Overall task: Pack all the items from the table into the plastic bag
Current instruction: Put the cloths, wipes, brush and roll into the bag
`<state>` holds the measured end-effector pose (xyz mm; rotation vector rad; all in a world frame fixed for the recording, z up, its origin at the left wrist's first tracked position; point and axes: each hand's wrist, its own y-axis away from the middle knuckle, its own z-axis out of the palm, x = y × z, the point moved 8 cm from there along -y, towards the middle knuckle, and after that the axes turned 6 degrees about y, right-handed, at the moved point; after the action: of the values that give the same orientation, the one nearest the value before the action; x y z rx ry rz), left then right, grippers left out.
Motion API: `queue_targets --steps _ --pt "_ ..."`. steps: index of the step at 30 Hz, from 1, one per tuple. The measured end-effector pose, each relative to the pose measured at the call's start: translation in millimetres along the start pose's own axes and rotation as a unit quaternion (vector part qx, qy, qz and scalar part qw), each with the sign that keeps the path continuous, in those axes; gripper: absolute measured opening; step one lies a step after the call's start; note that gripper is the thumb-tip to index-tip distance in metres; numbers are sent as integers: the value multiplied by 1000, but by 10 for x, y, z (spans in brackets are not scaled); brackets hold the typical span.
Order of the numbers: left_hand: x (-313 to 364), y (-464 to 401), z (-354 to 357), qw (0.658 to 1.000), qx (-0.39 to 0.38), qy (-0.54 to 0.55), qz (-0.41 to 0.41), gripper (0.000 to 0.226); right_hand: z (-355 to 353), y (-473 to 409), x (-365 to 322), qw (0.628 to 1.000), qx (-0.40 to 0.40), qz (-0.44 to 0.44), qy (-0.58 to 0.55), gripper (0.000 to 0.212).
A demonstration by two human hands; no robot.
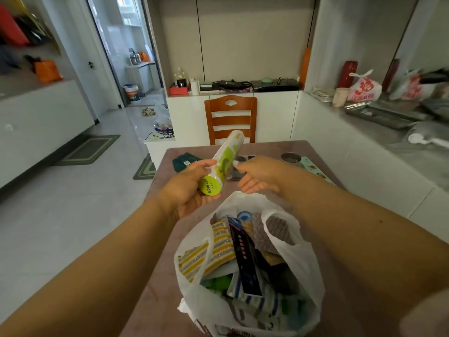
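A white and green roll (pixel 224 161) of plastic wrap points away from me, tilted upward above the table (pixel 323 166). My left hand (pixel 187 188) grips its near end. My right hand (pixel 260 175) is just right of the roll, fingers apart, its thumb at the roll's side. Below both hands, the white plastic bag (pixel 308 268) stands open at the table's near edge, filled with several packets and cloths. On the table beyond my hands lie a dark green packet (pixel 183 161), a dark packet (pixel 239 175), a tape roll (pixel 290 158) and a flat light green package (pixel 314 169).
A wooden chair (pixel 230 119) stands at the table's far end. A grey counter (pixel 401 132) with trays and bags runs along the right. Tiled floor with mats (pixel 88 149) lies to the left.
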<state>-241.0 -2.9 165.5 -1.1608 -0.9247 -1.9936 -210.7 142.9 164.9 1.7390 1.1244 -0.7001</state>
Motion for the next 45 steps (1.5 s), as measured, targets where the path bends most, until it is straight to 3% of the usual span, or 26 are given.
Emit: queue_targets --steps 2,5,9,11,12,14,19,21,22,24,27,30,34,40,42,45 --pt "1 107 124 1000 -20 1 7 21 52 25 -55 993 1 8 -121 67" --pt "-76 243 258 999 -37 -1 6 19 124 58 -82 971 18 21 -239 57" --pt "-224 402 273 998 -40 -43 -19 9 177 118 41 958 54 35 -281 48" --pt "-219 477 177 990 -3 -140 -4 11 172 146 102 950 63 29 -304 49" --pt "-198 496 81 976 40 -215 13 16 158 159 130 949 65 24 -307 49" --pt "-137 555 -62 916 110 -383 52 19 137 199 173 951 67 15 -302 49" --pt "-482 607 -142 779 70 -620 -58 28 133 291 170 953 58 -11 -298 45" --pt "-518 595 -174 751 89 -650 -75 28 130 303 142 957 61 -31 -283 51" --pt "-519 579 -196 757 96 -641 -81 21 128 307 124 958 66 -43 -274 53" --pt "-546 577 -243 812 101 -564 -112 16 108 320 101 961 86 -68 -254 55" --pt "-548 655 -282 911 127 -363 -146 21 90 344 64 962 105 -109 -229 59" --pt "-428 663 -336 969 167 -142 -117 19 192 368 74 966 74 -126 -211 60" --pt "-182 622 -352 984 171 10 -53 20 397 398 172 981 27 -110 -159 64" --pt "-7 606 -413 968 195 154 -24 32 334 444 378 999 10 -27 22 77" --pt "27 564 -506 959 213 187 -19 40 282 490 423 991 2 -22 129 82" --pt "51 517 -653 944 247 218 -1 49 272 592 494 944 -11 -11 330 90"
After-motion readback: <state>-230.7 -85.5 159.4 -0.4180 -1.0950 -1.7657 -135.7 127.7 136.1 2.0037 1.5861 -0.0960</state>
